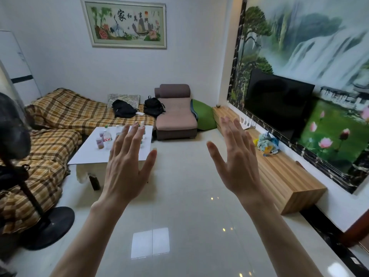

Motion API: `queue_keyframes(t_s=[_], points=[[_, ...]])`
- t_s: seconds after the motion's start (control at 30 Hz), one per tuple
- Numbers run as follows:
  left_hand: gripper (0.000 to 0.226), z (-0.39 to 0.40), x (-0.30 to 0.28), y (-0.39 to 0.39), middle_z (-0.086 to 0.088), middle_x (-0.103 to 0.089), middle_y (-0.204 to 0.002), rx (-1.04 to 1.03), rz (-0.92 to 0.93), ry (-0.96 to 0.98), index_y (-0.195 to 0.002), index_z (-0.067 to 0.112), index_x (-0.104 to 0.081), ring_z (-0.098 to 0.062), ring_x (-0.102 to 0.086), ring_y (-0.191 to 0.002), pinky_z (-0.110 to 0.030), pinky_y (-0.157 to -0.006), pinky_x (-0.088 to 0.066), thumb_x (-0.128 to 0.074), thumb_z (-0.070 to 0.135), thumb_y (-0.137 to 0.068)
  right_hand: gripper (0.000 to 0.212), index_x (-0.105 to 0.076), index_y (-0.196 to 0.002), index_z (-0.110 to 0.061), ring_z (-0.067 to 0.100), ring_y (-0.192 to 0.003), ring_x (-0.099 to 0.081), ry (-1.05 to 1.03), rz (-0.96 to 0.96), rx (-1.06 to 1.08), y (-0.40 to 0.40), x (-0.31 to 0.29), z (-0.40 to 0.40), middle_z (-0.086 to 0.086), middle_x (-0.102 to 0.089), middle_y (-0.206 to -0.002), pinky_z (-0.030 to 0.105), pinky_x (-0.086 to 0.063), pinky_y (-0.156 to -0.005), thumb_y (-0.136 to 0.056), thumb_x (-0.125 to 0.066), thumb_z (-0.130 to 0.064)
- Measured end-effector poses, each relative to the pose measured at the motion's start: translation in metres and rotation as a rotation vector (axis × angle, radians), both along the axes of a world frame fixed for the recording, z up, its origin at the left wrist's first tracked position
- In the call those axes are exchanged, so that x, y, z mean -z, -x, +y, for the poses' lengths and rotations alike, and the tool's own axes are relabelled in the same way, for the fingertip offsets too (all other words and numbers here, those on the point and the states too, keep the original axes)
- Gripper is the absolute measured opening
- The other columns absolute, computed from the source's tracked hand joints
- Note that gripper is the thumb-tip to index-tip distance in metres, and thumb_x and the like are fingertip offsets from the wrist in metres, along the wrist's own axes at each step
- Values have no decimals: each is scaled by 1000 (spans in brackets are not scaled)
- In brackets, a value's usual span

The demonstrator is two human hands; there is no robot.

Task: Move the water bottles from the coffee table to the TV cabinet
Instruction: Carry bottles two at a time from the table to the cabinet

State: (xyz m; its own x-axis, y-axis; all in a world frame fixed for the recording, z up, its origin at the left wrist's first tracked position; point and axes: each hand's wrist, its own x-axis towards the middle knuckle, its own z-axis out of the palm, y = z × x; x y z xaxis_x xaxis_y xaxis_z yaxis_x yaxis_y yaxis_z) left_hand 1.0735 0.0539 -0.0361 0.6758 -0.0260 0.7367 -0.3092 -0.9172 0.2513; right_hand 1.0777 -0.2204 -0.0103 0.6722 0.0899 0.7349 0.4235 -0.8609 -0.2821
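Several clear water bottles [107,135] stand on the white coffee table [87,154] at centre left, some hidden behind my left hand. The long wooden TV cabinet [283,176] runs along the right wall under a black TV [277,100]. My left hand [127,166] is raised in front of the table, palm away, fingers spread, holding nothing. My right hand [235,158] is raised beside it, in front of the cabinet's left part, also spread and empty. Both hands are well short of the bottles.
A plaid-covered sofa [46,152] wraps around the table's left and far sides, with two black backpacks [123,108] on it. A brown chair [175,114] stands at the back. A standing fan [30,196] is at near left. Crumpled cloth [267,143] and a white router [247,121] sit on the cabinet. Glossy tiled floor lies between.
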Motion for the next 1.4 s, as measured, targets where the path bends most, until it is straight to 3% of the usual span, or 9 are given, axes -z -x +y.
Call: queue_keyframes(t_s=[0.27, 0.37, 0.7, 0.93, 1.2, 1.4], points=[[66, -14, -1, -176, 0, -27, -169, -5, 10, -36, -160, 19, -28, -15, -13, -160, -45, -129, -21, -36, 52, -104, 70, -25, -163, -21, 14, -159, -10, 29, -14, -77, -187, 3, -18, -1, -24, -170, 46, -11, -129, -105, -31, -59], [65, -19, -5, -236, 0, -29, -168, -21, -7, -27, -160, 19, -29, -15, -15, -160, -39, -129, -18, -37, 51, -104, 70, -26, -162, -20, 14, -159, -12, 41, -49, -95, -253, 3, -19, 0, -27, -169, 48, -13, -129, -105, -34, -59], [63, -9, 8, -403, 1, -32, -167, -61, -26, -8, -159, 18, -31, -15, -17, -159, -44, -128, -23, -39, 49, -104, 68, -29, -161, -16, 15, -159, -16, 7, -48, -111, -445, 13, -5, 1, -30, -168, 48, -16, -128, -106, -36, -55], [64, 33, 46, -540, 3, -29, -168, -132, 34, 7, -160, 21, -30, -14, -14, -160, -39, -129, -19, -38, 51, -103, 68, -28, -162, -22, 16, -158, -17, 86, 2, -115, -594, 38, 29, -1, -29, -168, 44, -10, -129, -105, -34, -60], [64, 102, 66, -702, 3, -29, -168, -218, 104, 26, -159, 26, -30, -15, -16, -159, -34, -128, -10, -38, 54, -102, 70, -32, -160, -23, 16, -158, -19, 143, 71, -186, -764, 49, 100, -2, -32, -167, 48, -18, -127, -103, -40, -61], [65, 129, 83, -787, 2, -34, -166, -249, 148, 29, -159, 24, -32, -19, -22, -158, -40, -128, -18, -44, 50, -101, 69, -34, -159, -22, 18, -157, -22, 113, 94, -236, -857, 60, 136, -2, -34, -166, 49, -22, -125, -102, -46, -58]])
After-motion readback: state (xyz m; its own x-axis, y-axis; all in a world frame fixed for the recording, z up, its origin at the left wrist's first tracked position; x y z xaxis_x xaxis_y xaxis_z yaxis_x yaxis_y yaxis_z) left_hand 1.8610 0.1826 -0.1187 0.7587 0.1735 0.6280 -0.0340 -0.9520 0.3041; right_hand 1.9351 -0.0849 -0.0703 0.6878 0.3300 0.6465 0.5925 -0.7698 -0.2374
